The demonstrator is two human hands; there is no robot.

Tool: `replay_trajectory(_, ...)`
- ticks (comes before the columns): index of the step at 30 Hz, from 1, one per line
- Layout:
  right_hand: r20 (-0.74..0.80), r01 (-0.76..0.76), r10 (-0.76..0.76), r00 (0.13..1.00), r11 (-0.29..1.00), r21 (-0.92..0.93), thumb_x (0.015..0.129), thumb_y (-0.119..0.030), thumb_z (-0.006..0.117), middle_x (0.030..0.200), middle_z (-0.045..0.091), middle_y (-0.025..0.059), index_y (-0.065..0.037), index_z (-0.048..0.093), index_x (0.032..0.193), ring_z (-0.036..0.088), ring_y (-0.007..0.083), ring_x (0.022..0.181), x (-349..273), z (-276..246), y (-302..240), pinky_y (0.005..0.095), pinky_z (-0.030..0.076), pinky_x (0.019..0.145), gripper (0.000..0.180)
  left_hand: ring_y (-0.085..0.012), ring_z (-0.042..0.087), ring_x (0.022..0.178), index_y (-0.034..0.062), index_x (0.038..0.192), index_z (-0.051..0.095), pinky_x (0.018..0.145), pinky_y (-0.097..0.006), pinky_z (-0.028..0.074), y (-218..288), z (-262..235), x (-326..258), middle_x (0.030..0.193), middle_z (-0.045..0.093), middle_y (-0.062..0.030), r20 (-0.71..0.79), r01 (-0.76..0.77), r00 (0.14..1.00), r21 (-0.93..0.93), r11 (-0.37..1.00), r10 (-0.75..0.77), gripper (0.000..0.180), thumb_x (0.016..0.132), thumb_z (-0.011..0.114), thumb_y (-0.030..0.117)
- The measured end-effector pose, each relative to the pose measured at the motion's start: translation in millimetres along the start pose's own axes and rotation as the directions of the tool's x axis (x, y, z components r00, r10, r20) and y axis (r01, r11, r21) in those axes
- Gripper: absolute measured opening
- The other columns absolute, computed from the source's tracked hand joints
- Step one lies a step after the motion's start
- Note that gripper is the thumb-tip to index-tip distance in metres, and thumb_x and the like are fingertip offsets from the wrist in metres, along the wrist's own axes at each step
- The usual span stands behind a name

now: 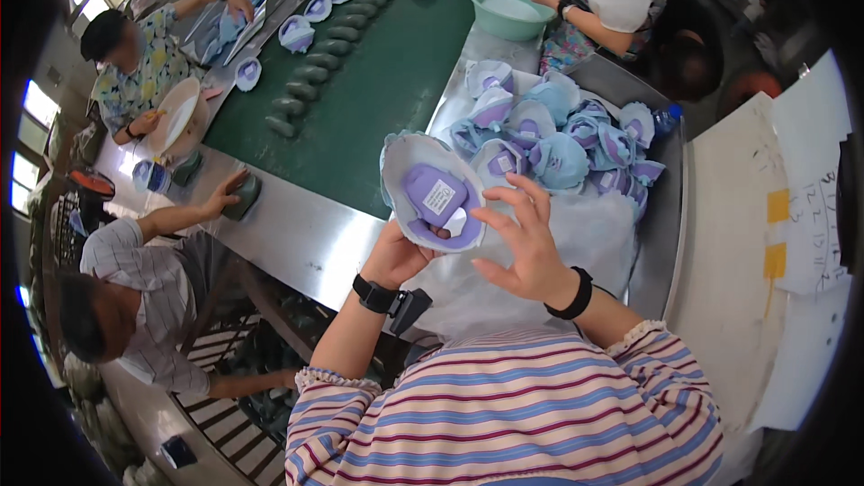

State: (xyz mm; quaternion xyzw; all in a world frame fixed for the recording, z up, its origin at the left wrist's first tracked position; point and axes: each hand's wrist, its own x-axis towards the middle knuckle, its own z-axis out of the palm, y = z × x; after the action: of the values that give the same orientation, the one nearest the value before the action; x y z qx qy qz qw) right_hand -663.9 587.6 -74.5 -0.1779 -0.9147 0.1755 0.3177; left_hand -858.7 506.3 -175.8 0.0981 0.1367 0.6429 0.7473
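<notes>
My left hand (398, 256) grips a light blue and purple fabric shoe upper (421, 182) from below. Its opening is turned up toward me, showing a purple lining and a white label. One fingertip pokes into view through a gap at its near end. My right hand (529, 256) is open just right of the upper, fingers spread, with fingertips close to its rim; whether they touch it I cannot tell. Beyond my right hand lies a heap of similar shoe uppers (560, 160), beside clear plastic sheeting (585, 238).
A metal tray (677, 216) borders the heap at right. Ahead runs a green conveyor belt (360, 148) with a row of dark shoe lasts (312, 74) and several uppers. A green basin (513, 9) stands at its far right. Co-workers sit left and far right; one's hand (225, 193) rests on a last.
</notes>
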Motion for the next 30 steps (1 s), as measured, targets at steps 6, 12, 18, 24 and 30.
replay_trajectory(6,0.05,-0.202,0.198,0.979,0.973,0.112,0.076,-0.034,0.062,0.116,0.048,0.0123,-0.007,0.053,0.112,0.041,0.0311,0.11,-9,7,0,0.0445,0.032,0.09,0.045,-0.0187,0.058,0.096,0.0016,0.112,0.05,0.082,-0.036,0.048,-8,30,12,0.109,0.057,-0.0092,-0.219,0.071,0.976,0.317,0.946,0.0,0.03,0.092,0.044,0.024)
replay_trajectory(12,0.414,-0.299,0.66,0.627,-0.287,0.91,0.082,-0.022,0.061,0.113,0.056,0.0062,-0.008,0.047,0.119,0.054,0.0208,0.103,-68,3,48,0.0432,0.042,0.087,0.042,-0.0173,0.056,0.095,-0.0015,0.113,0.051,0.083,-0.03,0.043,-25,71,30,0.102,0.058,-0.0086,0.211,-0.042,0.966,0.703,0.71,-0.151,0.031,0.092,0.047,0.02)
replay_trajectory(18,0.265,-0.077,0.697,0.666,-0.29,0.954,0.083,-0.022,0.059,0.11,0.057,0.0082,-0.005,0.047,0.118,0.056,0.0215,0.099,-115,-42,32,0.0419,0.044,0.086,0.04,-0.0154,0.054,0.092,-0.0006,0.108,0.053,0.081,-0.029,0.041,-50,75,36,0.095,0.059,-0.0066,0.295,-0.057,0.919,0.758,0.65,-0.263,0.024,0.09,0.049,0.015)
replay_trajectory(24,0.128,-0.595,0.664,0.736,0.545,0.591,0.079,-0.018,0.062,0.093,0.06,0.012,-0.001,0.057,0.101,0.057,0.0239,0.085,-155,-109,-7,0.0375,0.044,0.075,0.028,-0.0283,0.047,0.108,-0.0031,0.119,0.039,0.093,-0.036,0.038,-115,34,19,0.122,0.041,-0.0187,0.278,-0.291,0.781,0.954,0.069,-0.56,0.052,0.078,0.062,0.019)
replay_trajectory(30,-0.567,-0.318,0.159,0.809,0.928,-0.194,0.078,-0.015,0.062,0.087,0.059,0.0117,-0.001,0.057,0.088,0.056,0.0271,0.083,-249,-178,-75,0.037,0.043,0.073,0.017,-0.0383,0.056,0.089,-0.004,0.119,0.037,0.075,-0.044,0.046,-159,-25,12,0.113,0.047,-0.0242,-0.091,-0.281,0.787,0.828,-0.485,-0.611,0.066,0.063,0.069,0.01)
